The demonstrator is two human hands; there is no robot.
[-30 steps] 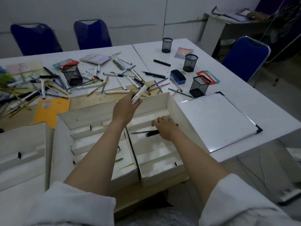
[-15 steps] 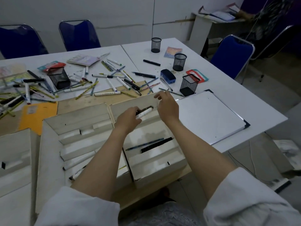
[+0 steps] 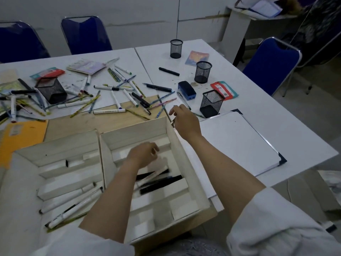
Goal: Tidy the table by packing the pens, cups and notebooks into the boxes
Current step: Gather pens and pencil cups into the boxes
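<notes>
Head view: left hand (image 3: 143, 154) low inside the right-hand white cardboard divider box (image 3: 191, 183), fingers loosely curled and gripping nothing, just above a white marker and several black pens (image 3: 158, 179) lying slantwise in a middle compartment. Right hand (image 3: 184, 121) over that box's far right corner, fingers bent, perhaps pinching a small dark item, though too blurred to tell. More loose pens and pencils (image 3: 118, 93) scattered on the white table (image 3: 258, 115) beyond, among black mesh cups (image 3: 211, 105).
</notes>
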